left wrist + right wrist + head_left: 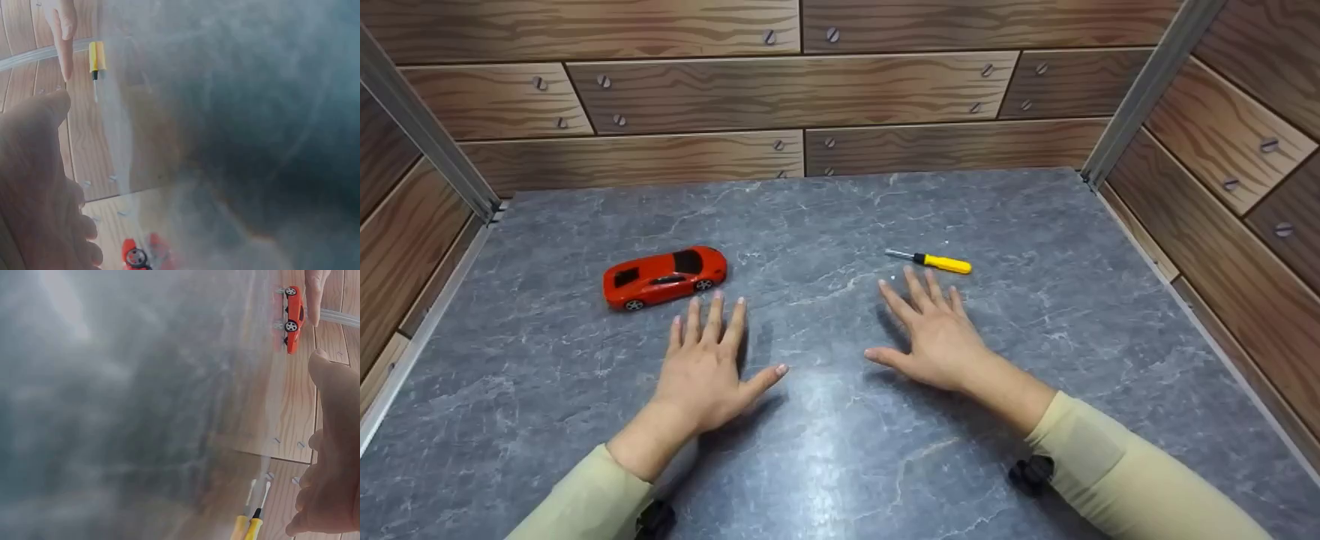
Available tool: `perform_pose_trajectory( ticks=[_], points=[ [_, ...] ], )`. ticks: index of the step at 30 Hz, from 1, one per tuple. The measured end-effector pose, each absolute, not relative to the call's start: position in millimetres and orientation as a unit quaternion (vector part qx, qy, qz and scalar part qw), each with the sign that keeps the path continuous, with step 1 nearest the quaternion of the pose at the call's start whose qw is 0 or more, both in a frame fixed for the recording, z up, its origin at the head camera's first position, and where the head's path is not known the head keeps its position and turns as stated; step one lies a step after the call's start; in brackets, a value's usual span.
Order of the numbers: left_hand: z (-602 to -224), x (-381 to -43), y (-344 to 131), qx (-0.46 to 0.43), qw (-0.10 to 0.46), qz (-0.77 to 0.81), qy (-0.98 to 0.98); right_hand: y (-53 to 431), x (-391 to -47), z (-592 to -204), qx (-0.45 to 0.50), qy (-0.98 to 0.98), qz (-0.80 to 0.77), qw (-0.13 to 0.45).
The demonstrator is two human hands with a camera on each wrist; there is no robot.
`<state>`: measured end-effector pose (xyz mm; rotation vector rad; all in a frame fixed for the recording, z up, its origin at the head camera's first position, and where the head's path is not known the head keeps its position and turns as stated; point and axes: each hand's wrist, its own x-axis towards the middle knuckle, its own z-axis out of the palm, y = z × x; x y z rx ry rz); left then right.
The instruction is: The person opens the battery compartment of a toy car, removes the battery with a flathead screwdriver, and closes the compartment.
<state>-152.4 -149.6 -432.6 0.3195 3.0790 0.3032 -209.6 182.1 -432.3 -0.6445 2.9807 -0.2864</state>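
Note:
A red toy car [664,277] with black windows stands on the grey marbled table [810,225], left of its middle. Just in front of the car is my left hand [705,379], palm down with fingers spread and straight, holding nothing. My right hand [941,337] is spread the same way, its fingertips close to a screwdriver [941,262] with a yellow handle and a metal shaft pointing left. In the right wrist view, the car [293,319] and the screwdriver [256,523] both appear apart from the fingers. The left wrist view shows only part of the car [135,256].
Wood-patterned panels [787,94] rise behind the table and on both sides. Grey metal posts [1140,97] stand at the back corners. Dark wrist devices [1031,474] sit under the sleeves. Light glares on the table's front middle.

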Motion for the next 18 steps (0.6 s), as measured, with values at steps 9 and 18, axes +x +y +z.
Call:
perform_pose_trajectory(
  ticks=[9,18],
  points=[
    [-405.9,-156.4,-175.2,0.111,-0.033,0.075,0.990,140.3,-223.0,-412.9,-0.248,0.964,-0.097,0.022],
    [-386.9,-162.6,-230.5,0.092,-0.050,0.090,0.990,89.3,-245.0,-400.2,-0.289,0.952,-0.100,0.012]
  ],
)
